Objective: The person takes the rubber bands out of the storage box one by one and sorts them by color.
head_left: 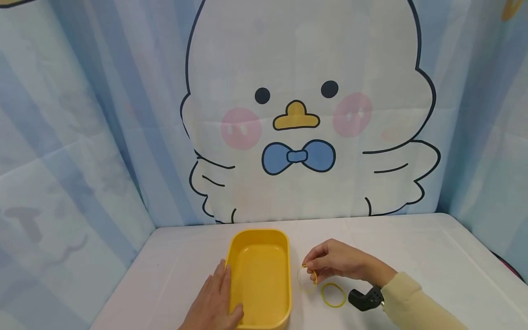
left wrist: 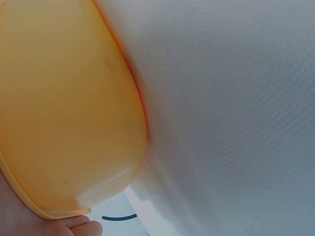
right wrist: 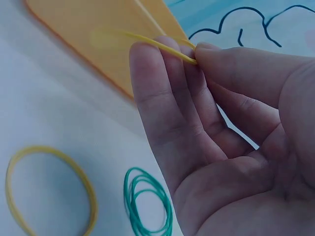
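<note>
A yellow plastic tray [head_left: 261,279] stands on the table. My left hand [head_left: 213,298] rests on its left rim, fingers stretched forward along the edge and thumb reaching over the inside. The left wrist view shows the tray's outer wall [left wrist: 74,108] with the hand at the rim. To the right of the tray, my right hand [head_left: 336,261] pinches a thin yellow rubber band [right wrist: 165,47] between thumb and fingertips, above the table. Another yellow rubber band [head_left: 322,294] lies flat just below that hand. Green rubber bands [right wrist: 129,199] lie beside it in the right wrist view.
A white cloth covers the table [head_left: 412,252]. Behind it hangs a curtain [head_left: 297,197] with a cartoon bird print, and more curtain closes off both sides. A black device [head_left: 365,299] is worn at the right wrist, beside the cream sleeve [head_left: 416,302].
</note>
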Action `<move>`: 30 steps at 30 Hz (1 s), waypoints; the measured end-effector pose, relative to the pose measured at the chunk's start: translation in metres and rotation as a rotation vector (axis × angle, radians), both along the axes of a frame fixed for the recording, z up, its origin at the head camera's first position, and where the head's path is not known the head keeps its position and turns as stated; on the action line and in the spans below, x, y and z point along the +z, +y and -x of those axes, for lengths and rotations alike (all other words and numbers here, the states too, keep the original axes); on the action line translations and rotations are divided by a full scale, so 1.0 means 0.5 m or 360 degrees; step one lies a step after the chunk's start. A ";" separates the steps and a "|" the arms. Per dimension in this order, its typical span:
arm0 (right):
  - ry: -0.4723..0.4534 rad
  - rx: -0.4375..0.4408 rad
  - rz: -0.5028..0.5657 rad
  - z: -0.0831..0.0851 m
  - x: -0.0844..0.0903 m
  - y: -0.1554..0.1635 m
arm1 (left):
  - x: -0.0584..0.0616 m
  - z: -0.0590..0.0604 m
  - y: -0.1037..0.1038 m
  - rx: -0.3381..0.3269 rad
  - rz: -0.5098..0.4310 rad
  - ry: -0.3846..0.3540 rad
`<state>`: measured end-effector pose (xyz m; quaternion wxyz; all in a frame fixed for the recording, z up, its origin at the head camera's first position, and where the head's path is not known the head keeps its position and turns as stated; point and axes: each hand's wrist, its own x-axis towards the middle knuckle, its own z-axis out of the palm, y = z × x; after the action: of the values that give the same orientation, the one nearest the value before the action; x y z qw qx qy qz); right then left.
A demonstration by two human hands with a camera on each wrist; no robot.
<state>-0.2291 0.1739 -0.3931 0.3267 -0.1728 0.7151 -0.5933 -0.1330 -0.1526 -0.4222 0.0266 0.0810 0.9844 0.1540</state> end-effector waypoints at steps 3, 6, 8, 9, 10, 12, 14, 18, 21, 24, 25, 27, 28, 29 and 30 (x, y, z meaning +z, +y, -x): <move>-0.0015 -0.0021 0.0004 -0.003 -0.007 0.012 | -0.001 0.001 -0.002 -0.0009 0.0003 0.0024; -0.0031 -0.0025 0.0021 -0.005 -0.016 0.023 | 0.000 0.001 -0.003 -0.0017 -0.0005 0.0038; -0.0036 -0.0033 0.0023 -0.007 -0.021 0.031 | -0.001 0.002 -0.004 -0.0020 -0.0011 0.0037; -0.0039 -0.0041 0.0021 -0.008 -0.023 0.035 | -0.001 0.001 -0.004 -0.0019 -0.0015 0.0034; -0.0045 -0.0045 0.0023 -0.010 -0.026 0.039 | -0.001 0.002 -0.004 -0.0024 -0.0014 0.0038; -0.0051 -0.0065 0.0015 -0.013 -0.031 0.047 | -0.002 0.002 -0.004 -0.0025 -0.0015 0.0038; -0.0054 -0.0079 0.0018 -0.016 -0.036 0.054 | -0.002 0.002 -0.005 -0.0020 -0.0017 0.0035; -0.0064 -0.0111 0.0008 -0.022 -0.044 0.065 | -0.002 0.003 -0.004 -0.0017 -0.0016 0.0031; -0.0081 -0.0141 -0.0003 -0.025 -0.049 0.070 | -0.001 0.003 -0.004 -0.0018 -0.0009 0.0024; -0.0102 -0.0172 -0.0009 -0.027 -0.055 0.074 | 0.001 0.003 -0.003 -0.0012 -0.0008 0.0012; -0.0109 -0.0181 -0.0011 -0.028 -0.057 0.076 | 0.000 0.003 -0.003 -0.0007 -0.0008 0.0007; -0.0112 -0.0193 -0.0001 -0.029 -0.063 0.080 | 0.000 0.002 -0.002 -0.0002 -0.0007 0.0004; -0.0111 -0.0200 -0.0001 -0.029 -0.066 0.083 | 0.000 0.002 -0.002 -0.0001 -0.0008 0.0007; -0.0107 -0.0203 0.0002 -0.029 -0.069 0.086 | 0.000 0.001 -0.001 0.0000 -0.0011 0.0008; -0.0102 -0.0207 0.0001 -0.029 -0.073 0.088 | 0.000 0.001 -0.001 0.0002 -0.0012 0.0006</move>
<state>-0.2145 0.2179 -0.4295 0.3102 -0.1071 0.7138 -0.6187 -0.1337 -0.1530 -0.4223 0.0244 0.0808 0.9839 0.1574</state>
